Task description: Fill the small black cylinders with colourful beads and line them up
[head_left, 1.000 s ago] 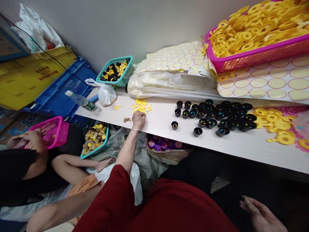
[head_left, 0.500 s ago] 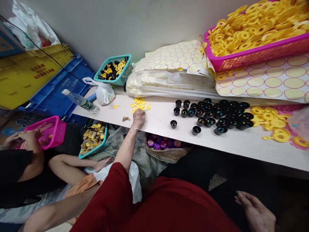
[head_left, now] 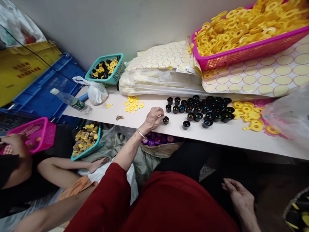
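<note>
My left hand [head_left: 154,118] is over the front part of the table with its fingers pinched together. Its fingertips are at a small black cup [head_left: 165,120] holding tiny coloured bits; whether they touch it, or what they hold, I cannot make out. Another black cup [head_left: 186,125] stands to the right, before a crowd of similar black cups [head_left: 207,108], several with coloured bits inside. Left of the hand lies a loose group of yellow ring pieces [head_left: 132,103]. My right hand [head_left: 241,197] rests low by my lap, fingers curled together, with nothing seen in them.
A pink basket [head_left: 243,51] heaped with yellow rings sits on sticker sheets [head_left: 260,79]. A teal basket [head_left: 118,72], a knotted plastic bag [head_left: 96,93] and a bottle [head_left: 72,101] are at the left. Below is a box of purple items [head_left: 158,140]. Another person [head_left: 18,158] sits at the left.
My left hand has moved right, from the loose yellow rings to the nearest small black cup. The view has shifted slightly right; my right hand stays low by my lap.
</note>
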